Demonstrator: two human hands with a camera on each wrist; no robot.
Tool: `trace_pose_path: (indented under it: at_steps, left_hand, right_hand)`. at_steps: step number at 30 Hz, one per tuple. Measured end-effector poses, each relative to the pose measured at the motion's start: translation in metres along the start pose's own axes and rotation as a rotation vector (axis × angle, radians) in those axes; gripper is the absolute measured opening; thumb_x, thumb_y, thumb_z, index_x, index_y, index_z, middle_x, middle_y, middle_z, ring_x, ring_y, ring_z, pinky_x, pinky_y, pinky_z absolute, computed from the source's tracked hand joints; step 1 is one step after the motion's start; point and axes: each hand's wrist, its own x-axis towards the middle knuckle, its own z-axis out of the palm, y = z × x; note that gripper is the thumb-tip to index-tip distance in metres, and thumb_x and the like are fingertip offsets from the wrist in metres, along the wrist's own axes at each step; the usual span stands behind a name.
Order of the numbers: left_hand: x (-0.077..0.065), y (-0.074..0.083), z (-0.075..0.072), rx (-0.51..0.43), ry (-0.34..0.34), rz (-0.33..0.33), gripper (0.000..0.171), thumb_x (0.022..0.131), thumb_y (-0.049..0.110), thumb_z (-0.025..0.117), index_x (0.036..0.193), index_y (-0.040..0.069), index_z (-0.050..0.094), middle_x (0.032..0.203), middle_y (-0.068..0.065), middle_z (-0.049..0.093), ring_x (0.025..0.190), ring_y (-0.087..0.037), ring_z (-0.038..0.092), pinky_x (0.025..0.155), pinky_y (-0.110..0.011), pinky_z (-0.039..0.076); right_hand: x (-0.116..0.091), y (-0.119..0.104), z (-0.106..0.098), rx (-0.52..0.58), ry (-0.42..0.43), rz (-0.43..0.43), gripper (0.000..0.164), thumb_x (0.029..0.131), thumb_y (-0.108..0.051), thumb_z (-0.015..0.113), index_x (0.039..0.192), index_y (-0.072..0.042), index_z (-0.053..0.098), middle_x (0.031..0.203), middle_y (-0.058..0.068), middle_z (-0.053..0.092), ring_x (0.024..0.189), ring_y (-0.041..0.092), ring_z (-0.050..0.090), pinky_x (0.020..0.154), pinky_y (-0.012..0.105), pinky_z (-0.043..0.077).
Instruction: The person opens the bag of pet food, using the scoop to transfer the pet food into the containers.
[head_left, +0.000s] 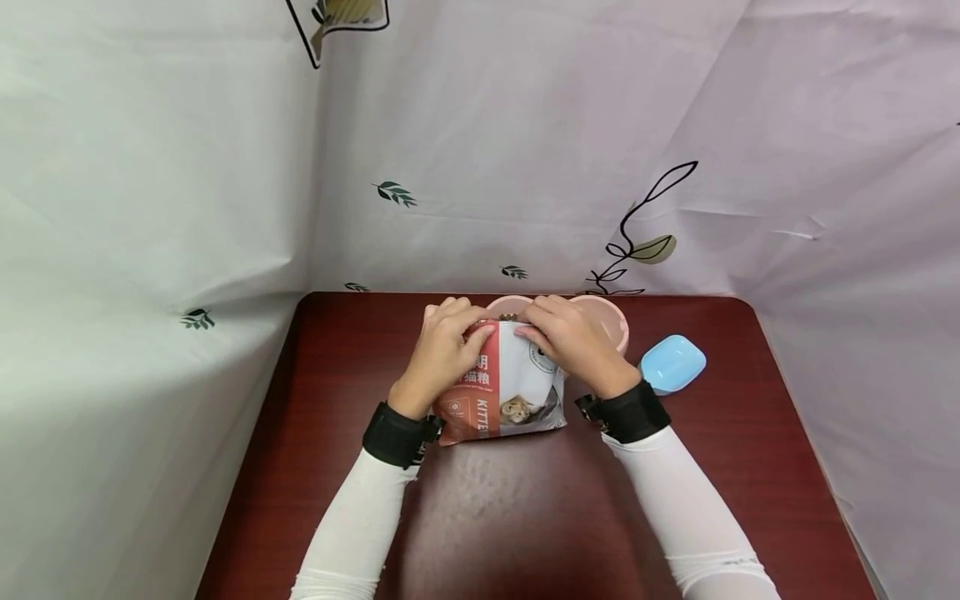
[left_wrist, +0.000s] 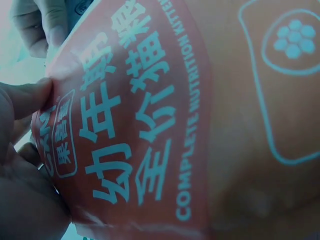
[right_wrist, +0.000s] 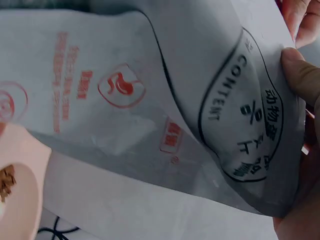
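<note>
A red and white bag of kitten food [head_left: 522,375] stands on the table, printed front toward me. My left hand [head_left: 450,346] pinches its top edge at the left, the thumb on the front face. At the right part of the same edge, my right hand [head_left: 573,343] grips with its thumb in front. The left wrist view shows the bag's red printed panel [left_wrist: 150,125] close up, bulging slightly. In the right wrist view the bag's white side [right_wrist: 120,135] is creased beside the fingers. The fingers behind the bag are partly hidden.
Two pink bowls [head_left: 603,315] sit behind the bag, partly hidden by it and the hands. Brown kibble [right_wrist: 7,183] shows in a pink bowl in the right wrist view. A blue scoop [head_left: 672,364] lies right of the right hand. Patterned cloth [head_left: 480,167] hangs behind the table.
</note>
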Motion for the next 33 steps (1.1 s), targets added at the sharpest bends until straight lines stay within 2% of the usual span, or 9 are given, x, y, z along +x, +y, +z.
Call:
trace_pose_path:
  at_steps: [5,10,14,19,23,28,33]
  left_hand:
    - [0.002,0.003,0.001,0.071,-0.013,-0.005,0.019,0.089,0.024,0.081,0.101,0.009,0.078,0.087,-0.002,0.065,0.085,-0.023,0.056,0.078,-0.045,0.037]
    - [0.005,0.010,0.003,0.139,-0.043,0.024,0.018,0.090,0.027,0.081,0.096,0.011,0.077,0.091,-0.001,0.065,0.088,-0.023,0.057,0.076,-0.044,0.038]
    - [0.007,0.012,0.004,0.062,-0.037,0.018,0.009,0.092,0.018,0.079,0.088,0.010,0.076,0.087,-0.001,0.066,0.085,-0.021,0.059,0.075,-0.041,0.037]
    - [0.008,0.012,0.006,-0.060,-0.021,0.009,0.009,0.090,0.011,0.080,0.083,0.008,0.076,0.079,-0.002,0.062,0.077,-0.019,0.055,0.072,-0.037,0.035]
    - [0.008,0.010,0.006,-0.076,-0.017,0.020,0.012,0.089,0.012,0.080,0.080,0.008,0.074,0.077,-0.002,0.061,0.076,-0.018,0.055,0.072,-0.036,0.037]
    - [0.008,0.009,0.005,-0.088,-0.026,0.014,0.010,0.089,0.012,0.080,0.081,0.008,0.076,0.079,-0.001,0.063,0.078,-0.017,0.056,0.073,-0.037,0.039]
    - [0.007,0.010,0.000,-0.032,-0.069,0.007,0.009,0.091,0.017,0.079,0.086,0.010,0.078,0.081,-0.001,0.062,0.080,-0.017,0.056,0.075,-0.038,0.041]
  right_hand:
    - [-0.001,0.001,0.002,0.027,0.040,0.010,0.016,0.094,-0.020,0.076,0.089,-0.011,0.065,0.081,0.002,0.057,0.072,0.019,0.054,0.063,0.035,0.047]
    - [-0.001,0.002,0.001,0.058,0.048,0.014,0.015,0.092,-0.020,0.078,0.087,-0.013,0.067,0.080,0.000,0.063,0.070,0.015,0.058,0.059,0.034,0.048]
    - [0.000,0.002,0.000,0.074,0.020,0.044,0.013,0.092,-0.020,0.078,0.088,-0.013,0.069,0.082,0.000,0.066,0.072,0.014,0.061,0.061,0.034,0.050]
    - [0.003,-0.004,-0.005,-0.014,-0.034,0.042,0.014,0.096,-0.023,0.074,0.097,-0.009,0.071,0.090,0.005,0.067,0.081,0.023,0.064,0.070,0.040,0.054]
    - [0.005,-0.010,-0.004,-0.037,-0.010,-0.006,0.012,0.097,-0.019,0.072,0.098,-0.007,0.072,0.091,0.007,0.066,0.083,0.026,0.063,0.072,0.041,0.054]
    - [0.005,-0.010,0.000,0.013,0.055,-0.030,0.009,0.093,-0.012,0.075,0.087,-0.008,0.070,0.082,0.003,0.061,0.075,0.020,0.059,0.065,0.035,0.051]
    - [0.003,-0.008,0.000,0.034,0.055,-0.042,0.010,0.093,-0.014,0.076,0.087,-0.007,0.071,0.081,0.003,0.062,0.073,0.019,0.059,0.064,0.034,0.052]
